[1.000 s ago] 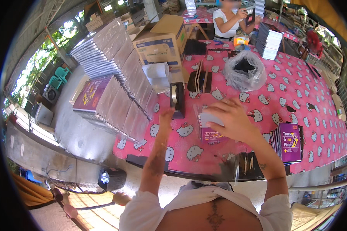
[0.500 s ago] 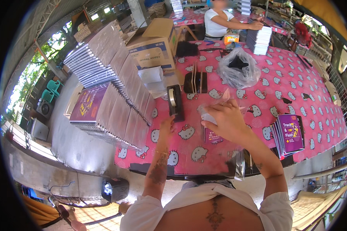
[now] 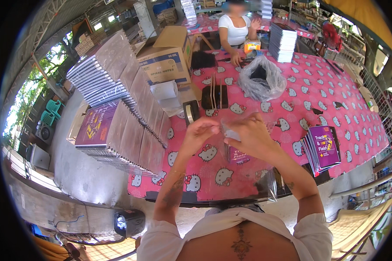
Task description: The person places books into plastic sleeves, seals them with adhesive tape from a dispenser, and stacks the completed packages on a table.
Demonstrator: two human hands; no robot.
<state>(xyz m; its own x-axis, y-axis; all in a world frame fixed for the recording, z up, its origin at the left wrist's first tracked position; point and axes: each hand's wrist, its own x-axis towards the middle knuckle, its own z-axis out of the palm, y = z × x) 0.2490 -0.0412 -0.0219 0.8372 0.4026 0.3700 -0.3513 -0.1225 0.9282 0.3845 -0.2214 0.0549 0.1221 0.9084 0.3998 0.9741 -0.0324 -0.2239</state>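
Note:
A purple-covered notebook (image 3: 239, 156) lies in front of me, partly inside clear plastic wrap (image 3: 231, 132). My right hand (image 3: 251, 134) is closed over the far end of the wrap, its fingers curled on the plastic and hiding most of the notebook. Just to the left, my left hand (image 3: 201, 134) has its thumb and fingers pinched together close to the plastic's edge. Whatever is in that pinch is too small or clear to make out. Beyond the left hand stands a black tape dispenser (image 3: 190, 112) with a pale roll, its near part hidden by the hand.
Tall stacks of wrapped spiral notebooks (image 3: 117, 130) stand at left, beside a cardboard box (image 3: 167, 61). A black holder (image 3: 214, 96) with upright sticks, a plastic bag (image 3: 263, 80) and a notebook pile (image 3: 322, 150) share the pink tablecloth (image 3: 224, 176). A person (image 3: 235, 28) stands across the table.
My left hand has moved from the tape dispenser's near end toward the wrap and my right hand. The right hand stays on the wrap. The co-worker's hand has left the far notebook stack.

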